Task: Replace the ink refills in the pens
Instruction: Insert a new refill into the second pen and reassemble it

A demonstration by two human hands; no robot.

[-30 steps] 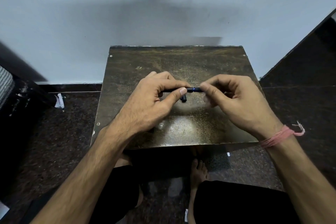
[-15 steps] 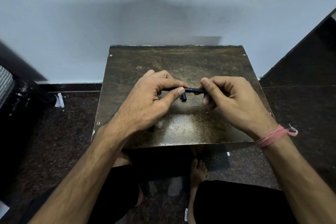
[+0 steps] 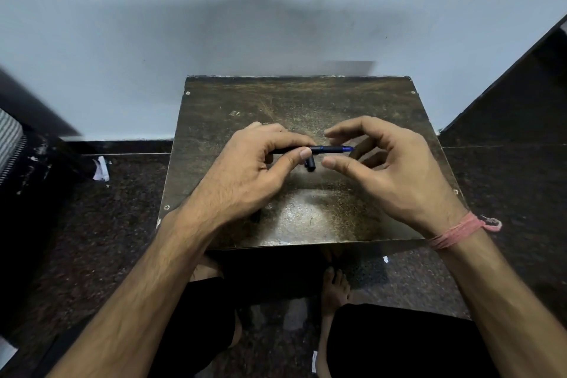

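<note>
Now | left hand (image 3: 245, 175) pinches pen (image 3: 328, 149) level | right hand (image 3: 389, 169) open, beside

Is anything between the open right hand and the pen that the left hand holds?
Nothing visible. The right hand is open around the free end of the pen, which the left hand holds above the small table; only air lies between them.

Left hand (image 3: 245, 169) pinched closed — thumb against fingers (image 3: 285, 139); right hand (image 3: 389, 169) spread, fingers curled apart.
</note>
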